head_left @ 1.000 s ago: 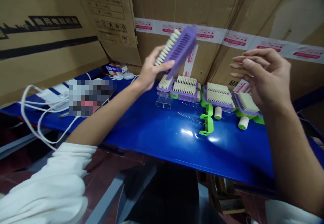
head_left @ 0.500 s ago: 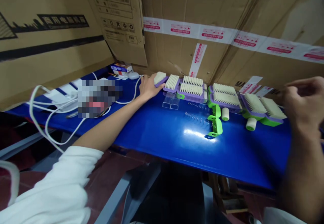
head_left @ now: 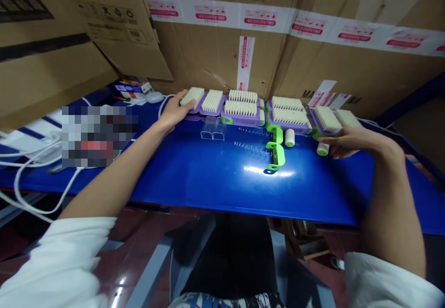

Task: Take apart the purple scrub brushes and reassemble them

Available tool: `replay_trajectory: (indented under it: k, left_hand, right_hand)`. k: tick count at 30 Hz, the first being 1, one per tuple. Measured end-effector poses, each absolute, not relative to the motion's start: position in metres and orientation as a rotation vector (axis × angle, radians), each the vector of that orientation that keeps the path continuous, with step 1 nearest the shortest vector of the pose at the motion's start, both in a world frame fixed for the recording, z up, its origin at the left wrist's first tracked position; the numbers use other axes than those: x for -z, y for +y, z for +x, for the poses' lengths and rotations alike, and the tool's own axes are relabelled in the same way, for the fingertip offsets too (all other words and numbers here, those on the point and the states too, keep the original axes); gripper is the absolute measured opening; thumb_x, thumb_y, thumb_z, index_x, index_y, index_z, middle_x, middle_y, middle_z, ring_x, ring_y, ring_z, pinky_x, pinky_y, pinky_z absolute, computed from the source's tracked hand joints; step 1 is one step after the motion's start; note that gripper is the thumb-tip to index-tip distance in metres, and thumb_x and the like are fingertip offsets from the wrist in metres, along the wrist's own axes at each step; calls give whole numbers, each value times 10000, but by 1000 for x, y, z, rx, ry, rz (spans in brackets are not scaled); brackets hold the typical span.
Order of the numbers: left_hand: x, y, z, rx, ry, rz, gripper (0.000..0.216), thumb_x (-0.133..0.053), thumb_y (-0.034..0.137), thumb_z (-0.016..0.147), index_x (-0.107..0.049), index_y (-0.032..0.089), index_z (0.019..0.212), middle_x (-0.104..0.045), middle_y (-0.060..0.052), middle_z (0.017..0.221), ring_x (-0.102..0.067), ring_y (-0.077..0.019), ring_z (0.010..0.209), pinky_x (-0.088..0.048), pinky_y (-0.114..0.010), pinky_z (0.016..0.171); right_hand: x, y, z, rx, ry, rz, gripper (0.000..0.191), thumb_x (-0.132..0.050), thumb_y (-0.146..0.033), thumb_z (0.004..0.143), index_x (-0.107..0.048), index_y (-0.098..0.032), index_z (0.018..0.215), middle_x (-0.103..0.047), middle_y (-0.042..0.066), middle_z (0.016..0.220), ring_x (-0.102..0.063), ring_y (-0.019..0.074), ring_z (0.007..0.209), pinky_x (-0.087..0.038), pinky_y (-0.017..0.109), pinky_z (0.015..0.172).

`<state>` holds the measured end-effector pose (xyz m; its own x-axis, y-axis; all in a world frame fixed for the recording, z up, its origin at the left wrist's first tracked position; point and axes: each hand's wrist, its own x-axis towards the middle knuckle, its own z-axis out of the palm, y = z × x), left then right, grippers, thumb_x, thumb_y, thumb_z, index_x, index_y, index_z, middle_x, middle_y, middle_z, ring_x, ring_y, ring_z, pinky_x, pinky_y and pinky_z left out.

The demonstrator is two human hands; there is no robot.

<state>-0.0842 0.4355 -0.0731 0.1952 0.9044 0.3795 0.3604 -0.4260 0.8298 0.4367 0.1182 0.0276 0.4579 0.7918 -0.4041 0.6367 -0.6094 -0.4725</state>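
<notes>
Along the back of the blue table [head_left: 194, 173] stands a row of purple brush heads with cream bristles. My left hand [head_left: 175, 111] is closed around the leftmost brush head [head_left: 193, 96], thumb in front. My right hand [head_left: 351, 140] bends over a white cylinder with a green end [head_left: 322, 149], its fingertips against it; it partly covers the rightmost brush head [head_left: 346, 118]. Beside it sits another brush head [head_left: 327, 118] with a green edge. A second white cylinder [head_left: 289, 137] stands further left, near two green brackets [head_left: 278, 156].
Two springs [head_left: 250, 149] and a clear plastic piece [head_left: 212, 128] lie in front of the row. White cables [head_left: 31, 159] and a blurred-out item [head_left: 99, 136] occupy the left side. Cardboard [head_left: 208, 57] walls the back; a small box [head_left: 132, 86] stands at the back left.
My right hand has come down and left from the raised spot at the right onto the white cylinder. My left hand stays at the leftmost brush head. The view has shifted.
</notes>
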Motion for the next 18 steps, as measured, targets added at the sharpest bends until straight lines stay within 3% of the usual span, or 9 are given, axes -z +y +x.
replay_trajectory:
  k: [3, 7, 10, 14, 18]
  left_hand:
    - [67, 427, -87, -1121, 1191, 2057, 1157, -808, 972, 839, -664, 177, 1666, -548, -250, 1841, -483, -514, 1749, -309, -701, 1500]
    - [58, 417, -89, -876, 1137, 2389, 1372, -796, 1052, 779, -502, 201, 1814, -460, -243, 1902, -396, -529, 1795, -275, -708, 1501]
    - [63, 417, -85, -892, 1165, 2452, 1373, -792, 1042, 790, -500, 178, 1817, -534, -264, 1842, -454, -532, 1748, -331, -707, 1472]
    - [77, 422, -80, -1031, 1268, 2399, 1196, -839, 961, 833, -611, 201, 1728, -647, -264, 1706, -562, -525, 1637, -430, -734, 1402]
    - [85, 424, -79, -1119, 1294, 2375, 1156, -929, 874, 798, -642, 215, 1703, -685, -237, 1634, -614, -489, 1579, -450, -695, 1405]
  right_hand:
    - [-35, 120, 410, -710, -1390, -2570, 452, -894, -430, 964, -769, -196, 598, -829, 177, 696, -813, 276, 605, -673, 379, 625]
    - [-37, 129, 367, -454, -1490, -2653, 432, -777, -357, 1059, -782, -202, 655, -820, 109, 670, -865, 290, 789, -640, 389, 849]
    - [-34, 134, 346, -384, -1531, -2601, 417, -714, -404, 1118, -827, -196, 775, -835, 103, 715, -878, 322, 917, -613, 417, 964]
    - [-36, 132, 337, -364, -1508, -2546, 373, -677, -493, 1157, -860, -182, 1065, -864, 97, 808, -880, 303, 884, -606, 406, 976]
    - [-39, 127, 345, -512, -1524, -2394, 425, -891, -460, 1000, -816, -150, 1281, -905, 143, 1124, -874, 279, 845, -622, 379, 857]
